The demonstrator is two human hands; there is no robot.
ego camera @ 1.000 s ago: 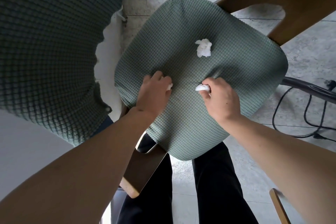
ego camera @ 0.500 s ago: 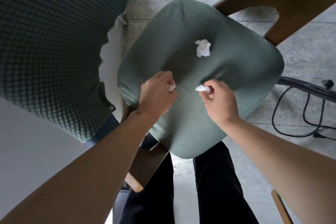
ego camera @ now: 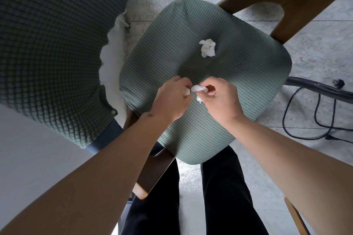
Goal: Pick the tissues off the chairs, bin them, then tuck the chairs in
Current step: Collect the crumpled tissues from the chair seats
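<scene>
Curling round a wad of white tissue (ego camera: 186,91), the left hand (ego camera: 172,99) hides most of it; only a small lump shows past the fingers. The right hand (ego camera: 219,97) pinches a second tissue (ego camera: 198,88) between thumb and fingertips, a ragged tail of it hanging below the knuckles. Whether the two wads touch cannot be told, since the hands meet right there. Both hands are over the green quilted seat (ego camera: 238,74) of a chair, near its middle. A third crumpled tissue (ego camera: 207,47) lies loose on the seat farther from the person, well apart from the hands, its longer side running roughly away from the camera. The chair's wooden frame (ego camera: 282,2) is cut off at the top right. A second green-covered chair (ego camera: 47,44) fills the left, only partly in view. Black cables (ego camera: 315,120) lie on the tiled floor (ego camera: 315,53) at the right. Black trousers (ego camera: 219,196) show below the seat
</scene>
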